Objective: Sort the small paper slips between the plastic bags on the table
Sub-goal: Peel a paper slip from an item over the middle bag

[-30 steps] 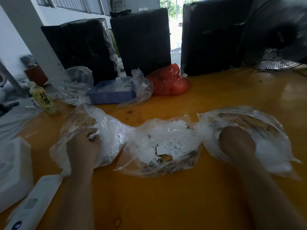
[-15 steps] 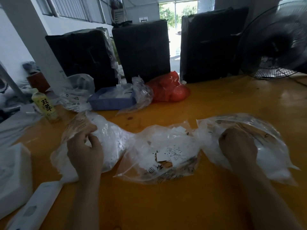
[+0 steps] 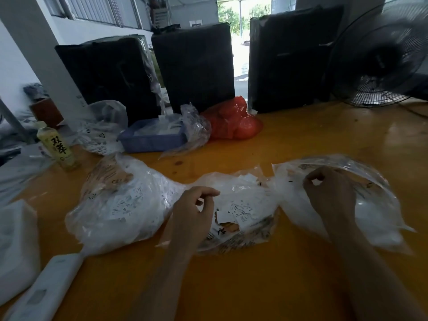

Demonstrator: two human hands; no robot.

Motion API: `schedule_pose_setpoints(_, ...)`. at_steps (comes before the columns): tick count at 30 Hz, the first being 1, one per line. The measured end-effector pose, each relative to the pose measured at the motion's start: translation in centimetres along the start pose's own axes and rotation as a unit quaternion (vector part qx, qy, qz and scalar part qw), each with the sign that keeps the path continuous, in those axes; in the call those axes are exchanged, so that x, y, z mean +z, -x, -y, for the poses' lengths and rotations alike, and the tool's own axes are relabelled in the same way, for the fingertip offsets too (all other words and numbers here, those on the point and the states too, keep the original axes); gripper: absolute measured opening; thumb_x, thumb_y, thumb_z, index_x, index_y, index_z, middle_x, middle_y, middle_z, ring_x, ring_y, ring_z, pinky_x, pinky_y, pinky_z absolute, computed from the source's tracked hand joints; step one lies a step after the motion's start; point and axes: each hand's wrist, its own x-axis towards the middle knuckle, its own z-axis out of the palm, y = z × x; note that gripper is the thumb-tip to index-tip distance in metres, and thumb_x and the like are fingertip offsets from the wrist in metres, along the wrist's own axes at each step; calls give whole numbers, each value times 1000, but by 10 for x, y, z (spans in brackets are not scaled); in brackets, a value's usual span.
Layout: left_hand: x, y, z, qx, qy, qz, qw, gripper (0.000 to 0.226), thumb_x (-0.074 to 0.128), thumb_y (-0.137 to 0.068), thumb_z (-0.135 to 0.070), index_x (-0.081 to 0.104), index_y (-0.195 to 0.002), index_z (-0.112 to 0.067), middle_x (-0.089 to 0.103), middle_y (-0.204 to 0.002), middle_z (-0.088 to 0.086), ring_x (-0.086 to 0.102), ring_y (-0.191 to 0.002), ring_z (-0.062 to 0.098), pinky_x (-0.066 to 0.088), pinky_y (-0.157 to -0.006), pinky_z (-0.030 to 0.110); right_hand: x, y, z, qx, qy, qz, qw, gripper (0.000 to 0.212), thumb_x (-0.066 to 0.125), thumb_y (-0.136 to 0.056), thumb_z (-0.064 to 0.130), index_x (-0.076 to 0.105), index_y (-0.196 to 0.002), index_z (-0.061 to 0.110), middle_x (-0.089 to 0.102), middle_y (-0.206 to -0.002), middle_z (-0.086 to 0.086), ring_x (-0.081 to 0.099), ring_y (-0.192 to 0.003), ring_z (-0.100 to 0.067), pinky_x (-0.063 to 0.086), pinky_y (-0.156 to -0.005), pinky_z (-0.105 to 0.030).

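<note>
Three clear plastic bags of small white paper slips lie in a row on the yellow table (image 3: 254,286). The left bag (image 3: 120,205) is bulky and crumpled. Printed paper slips (image 3: 240,210) show through the middle bag (image 3: 252,193). My left hand (image 3: 192,216) hovers over the middle bag's left end, fingers curled and apart, with nothing seen in them. My right hand (image 3: 328,195) rests on the right bag (image 3: 375,212), thumb and forefinger pinched together in a ring. I cannot see anything between those fingertips.
Behind the bags stand a blue tray (image 3: 150,137) in loose plastic, a red bag (image 3: 234,121), another clear bag (image 3: 102,128) and a green drink bottle (image 3: 59,147). Three black wrapped blocks (image 3: 194,66) line the back; a fan (image 3: 382,56) stands at right. White objects (image 3: 18,246) lie at left.
My left hand has left the left bag and moved right to the middle bag. My right hand stayed on the right bag and closed its fingertips into a pinch.
</note>
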Motion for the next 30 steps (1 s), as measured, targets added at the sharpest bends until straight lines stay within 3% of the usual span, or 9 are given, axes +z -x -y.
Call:
schedule_pose_setpoints(3, 2, 2, 3, -55, 58, 33, 996, 29, 62, -104, -12, 76, -96, -36, 75, -92, -21, 60, -61, -8, 44, -52, 10, -2, -1, 6, -7, -57, -28, 998, 7, 69, -94, 18, 73, -97, 13, 72, -105, -7, 54, -72, -10, 41, -73, -31)
schedule_pose_setpoints(8, 8, 12, 12, -117, 146, 32, 982, 31, 66, -101, -13, 80, -89, -38, 78, -93, -19, 72, -89, 2, 53, -69, 11, 5, 15, 25, -60, -136, -62, 987, 7, 69, -92, 15, 63, -89, 16, 68, -99, 5, 57, -87, -12, 45, -82, -33)
schedule_pose_setpoints(12, 10, 17, 19, -138, 237, 45, 961, 32, 63, -102, -9, 80, -96, -35, 81, -102, -8, 76, -96, 12, 59, -82, 19, 15, 33, 39, -101, -220, 21, 970, 12, 70, -90, 22, 59, -86, 20, 68, -90, 9, 58, -77, -4, 41, -67, -12)
schedule_pose_setpoints(14, 13, 18, 20, -145, 278, 62, 947, 23, 64, -104, -13, 78, -106, -31, 81, -108, -3, 77, -100, 18, 61, -85, 26, 22, 44, 47, -116, -254, 90, 956, 15, 74, -90, 21, 59, -88, 23, 64, -85, 7, 59, -74, -5, 47, -64, -15)
schedule_pose_setpoints(16, 16, 19, 20, -141, 288, 103, 942, 18, 69, -102, -28, 74, -119, -28, 80, -113, -2, 77, -102, 21, 63, -88, 30, 28, 57, 55, -111, -290, 171, 935, 18, 76, -90, 24, 60, -97, 24, 66, -86, 8, 64, -77, -3, 53, -68, -16)
schedule_pose_setpoints(20, 21, 24, 20, -131, 250, 155, 947, 49, 75, -81, -71, 77, -119, -39, 81, -108, -3, 79, -98, 18, 64, -86, 31, 39, 75, 60, -144, -290, 246, 914, 32, 77, -88, 27, 56, -111, 31, 67, -95, 25, 67, -88, 3, 53, -73, -11)
schedule_pose_setpoints(23, 23, 24, 22, -182, 309, 129, 924, 43, 83, -75, -58, 82, -109, -32, 81, -102, 8, 79, -97, 30, 64, -91, 44, 41, 78, 60, -148, -286, 250, 913, 36, 77, -89, 26, 51, -109, 42, 66, -93, 24, 66, -87, 1, 50, -72, -10)
schedule_pose_setpoints(25, 23, 22, 25, -217, 352, 116, 903, 38, 88, -71, -45, 83, -103, -24, 80, -100, 15, 77, -97, 37, 62, -92, 50, 42, 78, 60, -138, -298, 260, 908, 39, 77, -89, 24, 53, -116, 38, 67, -93, 20, 67, -87, -1, 51, -74, -11)
schedule_pose_setpoints(30, 22, 19, 25, -247, 400, 117, 875, 32, 85, -75, -30, 82, -105, -21, 77, -100, 16, 76, -92, 29, 64, -87, 46, 42, 76, 59, -131, -299, 287, 901, 43, 78, -88, 23, 56, -125, 31, 68, -92, 17, 68, -87, -2, 52, -76, -13)
